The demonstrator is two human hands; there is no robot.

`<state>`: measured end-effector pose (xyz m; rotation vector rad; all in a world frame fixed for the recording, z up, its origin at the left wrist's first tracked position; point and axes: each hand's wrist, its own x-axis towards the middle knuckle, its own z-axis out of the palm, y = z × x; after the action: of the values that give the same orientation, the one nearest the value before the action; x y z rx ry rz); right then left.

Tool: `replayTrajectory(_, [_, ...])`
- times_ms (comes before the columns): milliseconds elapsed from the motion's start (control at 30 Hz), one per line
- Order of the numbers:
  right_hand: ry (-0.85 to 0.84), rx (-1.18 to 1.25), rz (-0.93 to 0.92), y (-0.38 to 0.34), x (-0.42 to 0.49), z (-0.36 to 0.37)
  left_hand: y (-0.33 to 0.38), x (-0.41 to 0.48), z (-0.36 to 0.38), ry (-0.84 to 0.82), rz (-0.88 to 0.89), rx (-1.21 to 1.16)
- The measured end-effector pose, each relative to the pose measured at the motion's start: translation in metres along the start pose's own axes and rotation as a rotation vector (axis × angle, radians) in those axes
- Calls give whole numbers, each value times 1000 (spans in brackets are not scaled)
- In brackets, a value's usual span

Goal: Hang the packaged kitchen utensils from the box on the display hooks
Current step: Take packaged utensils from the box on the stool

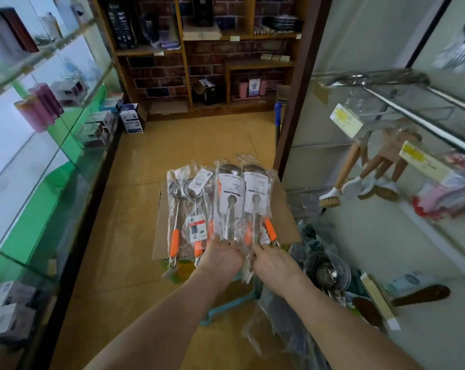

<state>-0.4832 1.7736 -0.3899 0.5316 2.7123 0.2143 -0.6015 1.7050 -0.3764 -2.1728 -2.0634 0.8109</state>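
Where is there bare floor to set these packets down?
Bare floor lies between the glass cabinet and the cardboard box under the packets, and beyond it toward the wooden shelves. Right of the box, bagged strainers crowd it.

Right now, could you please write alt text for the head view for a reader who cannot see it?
The left hand and right hand hold a fan of bagged utensils over a box. Hooks on the right carry brushes; glass shelves stand left.

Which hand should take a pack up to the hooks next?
Right, probably: the right hand pinches the rightmost pack and the hooks are on that side, while the left hand holds the other packs.
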Motion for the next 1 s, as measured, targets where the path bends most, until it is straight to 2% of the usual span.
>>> replayTrajectory(167, [52, -4, 67, -7, -36, -37, -4, -31, -35, 58, -41, 7])
replayTrajectory(467, [207, -102, 277, -24, -139, -114, 1, -104, -122, 334, -103, 38])
replayTrajectory(567, [338, -185, 410, -32, -179, -140, 9, -127, -151, 423, -111, 46])
replayTrajectory(700, [267, -161, 514, -33, -223, -167, 22, -158, -192, 561, -112, 12])
replayTrajectory(867, [351, -144, 698, -32, -271, -195, 42, -184, -238, 736, -102, -67])
replayTrajectory(1000, [392, -99, 826, -32, -310, -206, 68, -196, -270, 794, -59, -144])
